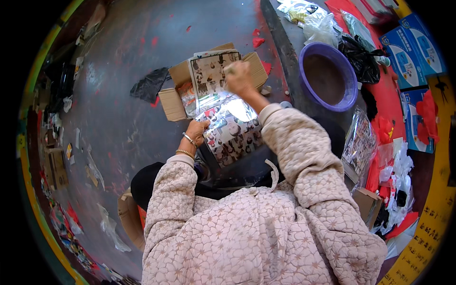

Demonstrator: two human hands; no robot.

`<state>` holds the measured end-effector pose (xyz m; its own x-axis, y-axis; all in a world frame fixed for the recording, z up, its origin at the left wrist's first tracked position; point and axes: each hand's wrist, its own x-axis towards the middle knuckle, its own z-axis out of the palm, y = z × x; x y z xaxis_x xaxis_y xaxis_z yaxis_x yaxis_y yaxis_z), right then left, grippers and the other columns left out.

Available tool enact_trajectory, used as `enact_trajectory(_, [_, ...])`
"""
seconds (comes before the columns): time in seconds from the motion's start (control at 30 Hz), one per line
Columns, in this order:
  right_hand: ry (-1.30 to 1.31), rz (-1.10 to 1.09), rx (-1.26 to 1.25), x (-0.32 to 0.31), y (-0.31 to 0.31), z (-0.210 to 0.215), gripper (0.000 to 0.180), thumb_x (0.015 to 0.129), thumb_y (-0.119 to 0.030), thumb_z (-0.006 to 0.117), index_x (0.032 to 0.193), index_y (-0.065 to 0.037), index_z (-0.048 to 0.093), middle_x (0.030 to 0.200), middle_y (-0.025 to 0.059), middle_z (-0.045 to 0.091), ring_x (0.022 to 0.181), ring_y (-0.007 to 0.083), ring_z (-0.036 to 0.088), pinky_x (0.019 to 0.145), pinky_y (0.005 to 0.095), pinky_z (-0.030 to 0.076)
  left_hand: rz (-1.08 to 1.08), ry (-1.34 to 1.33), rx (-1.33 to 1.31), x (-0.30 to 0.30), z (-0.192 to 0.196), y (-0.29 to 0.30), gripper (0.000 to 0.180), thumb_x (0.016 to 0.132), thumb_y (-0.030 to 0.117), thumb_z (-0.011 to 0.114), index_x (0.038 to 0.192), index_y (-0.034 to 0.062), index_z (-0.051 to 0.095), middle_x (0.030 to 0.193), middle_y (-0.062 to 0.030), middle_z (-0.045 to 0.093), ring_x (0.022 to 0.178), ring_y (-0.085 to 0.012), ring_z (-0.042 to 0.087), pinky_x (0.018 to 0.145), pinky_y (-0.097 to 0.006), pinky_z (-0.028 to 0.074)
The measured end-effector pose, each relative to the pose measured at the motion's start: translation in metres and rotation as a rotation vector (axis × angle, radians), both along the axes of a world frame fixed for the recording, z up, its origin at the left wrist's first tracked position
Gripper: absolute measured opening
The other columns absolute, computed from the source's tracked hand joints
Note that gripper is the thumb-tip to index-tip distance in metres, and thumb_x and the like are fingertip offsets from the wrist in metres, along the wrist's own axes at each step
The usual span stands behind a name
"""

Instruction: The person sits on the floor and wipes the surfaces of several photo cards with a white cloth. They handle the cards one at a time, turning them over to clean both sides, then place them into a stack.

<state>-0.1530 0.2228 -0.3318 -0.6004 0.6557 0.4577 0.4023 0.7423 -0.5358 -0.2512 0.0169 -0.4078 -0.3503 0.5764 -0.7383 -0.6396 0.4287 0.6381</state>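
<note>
Across my lap lies a glossy printed sheet (232, 137) with many small figures, catching bright light. My left hand (195, 132), with bangles at its wrist, pinches the sheet's left edge. My right hand (241, 80) is closed above the far side of the sheet. Something small and pale pokes out of its fingers, too small to name. Beyond the sheet stands an open cardboard box (172, 105). Another printed sheet (204, 76) with a dark border leans in it, partly behind my right hand. Orange and clear packets (187, 97) show inside the box.
A purple basin (351, 90) of murky water stands at the right on a raised ledge. Near it lie a black plastic bag (363, 61) and plastic-wrapped prints (358, 142). Blue boxes (403, 57) are stacked far right. A black plastic piece (148, 86) lies left of the cardboard box.
</note>
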Motion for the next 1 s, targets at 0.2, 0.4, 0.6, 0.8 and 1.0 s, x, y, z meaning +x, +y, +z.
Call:
enact_trajectory(0.2, [-0.215, 0.496, -0.398, 0.013, -0.091, -0.048, 0.026, 0.073, -0.007, 0.055, 0.099, -0.005, 0.050, 0.104, 0.0174, 0.046, 0.099, 0.0333, 0.047, 0.083, 0.0365, 0.042, -0.090, 0.006, -0.009, 0.015, 0.022, -0.008, 0.021, 0.079, -0.006, 0.047, 0.099, -0.0044, 0.051, 0.086, -0.0111, 0.059, 0.074, -0.0234, 0.062, 0.064, -0.038, 0.055])
enact_trajectory(0.4, [-0.280, 0.233, -0.074, 0.039, -0.023, -0.073, 0.017, 0.071, -0.003, 0.051, 0.087, -0.005, 0.053, 0.104, 0.0153, 0.048, 0.095, 0.0322, 0.051, 0.076, 0.0375, 0.046, -0.039, -0.061, -0.136, 0.013, 0.021, -0.006, 0.021, 0.079, -0.006, 0.049, 0.101, -0.0045, 0.052, 0.086, -0.0102, 0.059, 0.070, -0.0219, 0.061, 0.061, -0.038, 0.055])
enact_trajectory(0.6, [-0.110, -0.127, -0.119, 0.021, -0.013, -0.036, 0.014, 0.069, 0.000, 0.053, 0.083, -0.003, 0.054, 0.094, 0.0164, 0.048, 0.086, 0.0327, 0.051, 0.073, 0.0390, 0.045, 0.007, 0.054, -0.100, 0.019, 0.021, -0.005, 0.015, 0.073, -0.004, 0.059, 0.087, -0.0015, 0.055, 0.074, -0.0053, 0.056, 0.058, -0.0159, 0.054, 0.053, -0.031, 0.045])
enact_trajectory(0.8, [-0.075, 0.469, -0.438, -0.022, -0.113, -0.018, 0.026, 0.066, 0.002, 0.054, 0.092, -0.003, 0.051, 0.097, 0.0174, 0.048, 0.093, 0.0347, 0.050, 0.080, 0.0380, 0.044, 0.131, -0.147, -0.039, 0.025, 0.024, 0.003, 0.015, 0.073, -0.004, 0.056, 0.086, 0.0019, 0.057, 0.076, -0.0030, 0.059, 0.063, -0.0141, 0.054, 0.057, -0.030, 0.044])
enact_trajectory(1.0, [-0.208, 0.318, 0.007, 0.023, -0.043, -0.070, 0.016, 0.071, -0.001, 0.051, 0.086, -0.007, 0.055, 0.094, 0.0141, 0.050, 0.089, 0.0305, 0.051, 0.079, 0.0368, 0.043, -0.008, 0.204, 0.007, 0.030, 0.031, -0.010, 0.016, 0.072, -0.003, 0.058, 0.088, -0.0007, 0.058, 0.074, -0.0022, 0.058, 0.059, -0.0120, 0.051, 0.055, -0.029, 0.042])
